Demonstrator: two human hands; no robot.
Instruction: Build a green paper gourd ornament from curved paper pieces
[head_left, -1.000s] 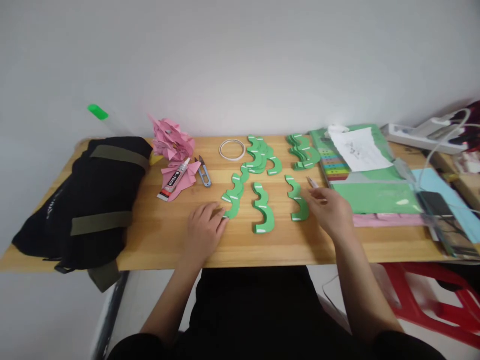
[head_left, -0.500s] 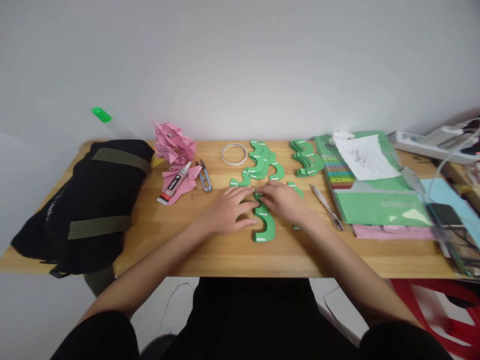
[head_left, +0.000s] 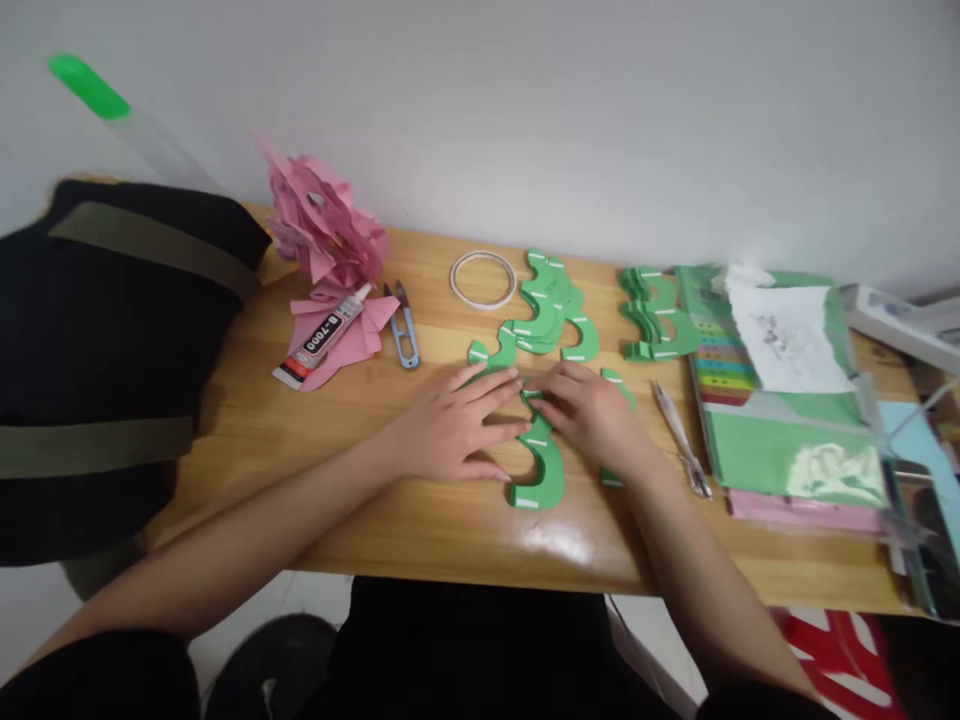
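A stack of wavy green cutouts (head_left: pixel 551 475) with white strips stuck on lies on the table between my hands. My left hand (head_left: pixel 457 430) rests palm down with spread fingers, its fingertips touching the stack's left edge. At the stack's upper end, my right hand (head_left: pixel 592 415) has its thumb and fingers pinched together by a white strip; what is between them is hidden. Another green cutout (head_left: pixel 619 385) lies partly under my right hand. Just beyond my fingers are more green cutouts (head_left: pixel 551 300), loosely overlapped, and a single curved one (head_left: pixel 583 340).
A tape roll (head_left: pixel 484 280), blue thread snips (head_left: pixel 406 330), a glue tube (head_left: pixel 322 340) and crumpled pink sheets (head_left: pixel 326 225) stand to the left. A black bag (head_left: pixel 112 320) covers the left end. Rightward are stacked green cutouts (head_left: pixel 660 320), a pen-like tool (head_left: pixel 681 440) and a green folder (head_left: pixel 787 440).
The view has shifted closer and tilted, so everything appears larger. Both hands stay at the same green stack, with the right fingers still at its upper end.
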